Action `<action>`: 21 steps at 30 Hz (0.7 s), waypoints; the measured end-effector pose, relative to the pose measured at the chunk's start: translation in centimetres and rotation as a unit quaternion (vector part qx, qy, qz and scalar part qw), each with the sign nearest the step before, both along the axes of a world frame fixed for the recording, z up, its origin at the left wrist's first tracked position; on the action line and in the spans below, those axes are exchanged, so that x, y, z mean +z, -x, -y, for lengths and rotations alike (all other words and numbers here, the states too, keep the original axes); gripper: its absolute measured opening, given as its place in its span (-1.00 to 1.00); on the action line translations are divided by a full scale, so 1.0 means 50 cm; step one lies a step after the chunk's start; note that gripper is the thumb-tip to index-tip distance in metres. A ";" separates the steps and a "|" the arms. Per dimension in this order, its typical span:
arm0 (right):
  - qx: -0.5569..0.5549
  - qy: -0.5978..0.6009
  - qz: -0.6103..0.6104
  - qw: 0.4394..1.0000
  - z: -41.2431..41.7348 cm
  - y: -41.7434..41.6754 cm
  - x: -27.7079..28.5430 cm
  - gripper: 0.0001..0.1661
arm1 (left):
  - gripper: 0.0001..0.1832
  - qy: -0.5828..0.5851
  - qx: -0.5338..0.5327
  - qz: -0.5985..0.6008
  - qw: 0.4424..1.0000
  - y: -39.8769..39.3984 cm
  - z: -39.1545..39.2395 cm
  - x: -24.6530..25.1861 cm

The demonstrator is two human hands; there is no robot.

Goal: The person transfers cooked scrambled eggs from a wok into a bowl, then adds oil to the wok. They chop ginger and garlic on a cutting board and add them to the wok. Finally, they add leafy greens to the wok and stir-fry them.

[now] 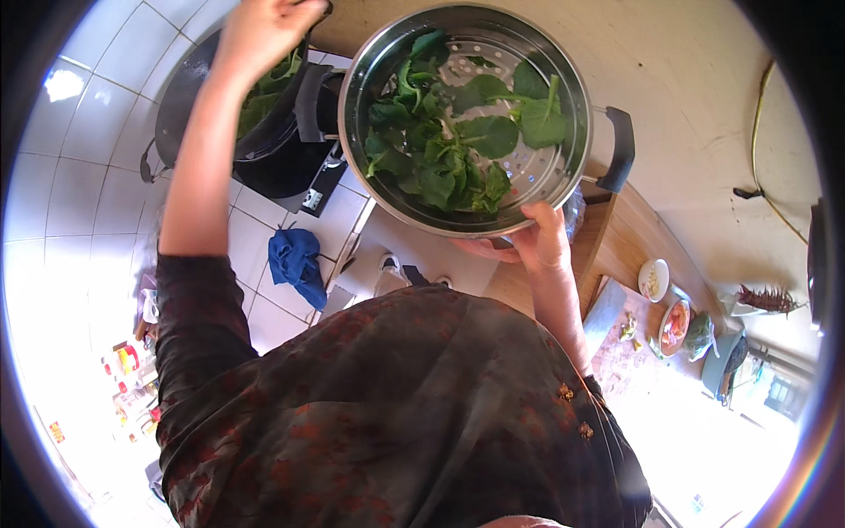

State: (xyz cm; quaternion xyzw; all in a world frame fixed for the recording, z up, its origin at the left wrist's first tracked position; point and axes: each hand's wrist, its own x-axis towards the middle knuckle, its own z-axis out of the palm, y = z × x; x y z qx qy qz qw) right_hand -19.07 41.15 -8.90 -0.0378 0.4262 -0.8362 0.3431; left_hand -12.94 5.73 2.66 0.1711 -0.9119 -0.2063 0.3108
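Note:
My right hand (542, 239) grips the near rim of a metal steamer pot (587, 125) with a perforated bottom and dark side handles. Leafy greens (488, 135) lie inside it, mostly towards the left. At the top left, my left hand (280, 23) is over a dark wok (188, 99), its fingers curled near a dark edge or handle at the picture's rim. More greens (261, 109) show in the wok, partly behind my left forearm. Whether the left fingers hold that dark part is unclear.
The wok stands over a black cooker (290, 178) on a white tiled counter, near a blue cloth (295, 264). On the right, a wooden surface (627, 231) bears a white bowl (653, 280), a bowl of reddish food (675, 328) and a knife-like blade (604, 313).

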 end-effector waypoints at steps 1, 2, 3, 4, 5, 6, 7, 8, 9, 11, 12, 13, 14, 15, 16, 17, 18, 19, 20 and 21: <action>-0.003 0.001 -0.003 1.000 0.000 0.002 -0.003 -0.39 | -0.61 0.041 -0.094 -0.055 0.993 0.014 -0.066 0.014; -0.004 -0.001 -0.007 1.000 0.001 0.003 -0.008 -0.39 | -0.52 0.101 -0.170 -0.037 0.980 0.034 -0.108 -0.006; -0.002 -0.005 -0.010 1.000 0.001 0.004 -0.013 -0.38 | -0.43 0.157 -0.242 -0.017 0.957 0.048 -0.144 -0.049; -0.002 -0.006 -0.006 1.000 0.007 0.004 -0.016 -0.37 | -0.21 0.195 -0.171 0.079 0.963 0.064 -0.167 -0.093; 0.000 -0.012 -0.001 1.000 0.005 0.000 -0.011 -0.37 | 0.01 0.229 -0.099 0.172 0.953 0.081 -0.180 -0.129; 0.004 -0.017 0.005 1.000 0.006 -0.002 -0.006 -0.36 | 0.00 0.139 -0.077 0.236 0.959 0.083 -0.188 -0.146; 0.006 -0.023 0.009 1.000 0.010 -0.004 -0.003 -0.36 | 0.00 0.046 -0.054 0.294 0.953 0.083 -0.196 -0.158; -0.017 -0.016 -0.006 1.000 0.014 -0.007 -0.007 -0.38 | 0.04 0.017 -0.044 0.320 0.946 0.073 -0.210 -0.171; -0.020 -0.021 -0.008 1.000 0.010 -0.007 -0.012 -0.38 | 0.08 -0.060 -0.077 0.347 0.933 0.063 -0.229 -0.169; -0.022 -0.028 -0.013 0.999 -0.002 -0.001 -0.018 -0.40 | 0.14 -0.110 -0.109 0.369 0.916 0.034 -0.299 -0.176; -0.015 -0.021 -0.014 1.000 -0.004 0.001 -0.023 -0.42 | 0.19 -0.115 -0.103 0.404 0.902 0.017 -0.333 -0.169; -0.010 -0.005 -0.010 1.000 -0.013 0.008 -0.030 -0.43 | 0.21 -0.122 -0.093 0.435 0.887 0.014 -0.367 -0.150; 0.000 0.004 -0.011 1.000 -0.012 0.006 -0.032 -0.43 | 0.22 -0.093 -0.064 0.424 0.899 0.006 -0.383 -0.159; 0.004 0.008 -0.015 1.000 -0.014 0.003 -0.029 -0.42 | 0.16 -0.067 -0.051 0.419 0.904 0.003 -0.392 -0.163; 0.010 0.004 -0.014 1.000 -0.016 0.000 -0.027 -0.42 | 0.10 -0.047 -0.045 0.422 0.904 0.001 -0.391 -0.175; 0.013 0.000 -0.014 1.000 -0.016 -0.005 -0.025 -0.41 | 0.04 -0.027 -0.040 0.426 0.904 -0.003 -0.386 -0.186; 0.012 -0.009 -0.017 1.000 -0.017 -0.006 -0.025 -0.40 | -0.19 -0.039 -0.041 0.414 0.909 -0.002 -0.384 -0.192; 0.018 -0.009 -0.015 1.000 -0.014 -0.012 -0.029 -0.40 | -0.37 -0.053 -0.042 0.365 0.928 -0.007 -0.373 -0.232; 0.021 -0.015 -0.014 1.000 -0.013 -0.015 -0.035 -0.39 | -0.46 -0.160 0.007 0.324 0.932 -0.002 -0.364 -0.270; 0.015 -0.020 -0.011 1.000 -0.016 -0.016 -0.039 -0.38 | -0.54 -0.261 0.048 0.280 0.922 0.004 -0.363 -0.276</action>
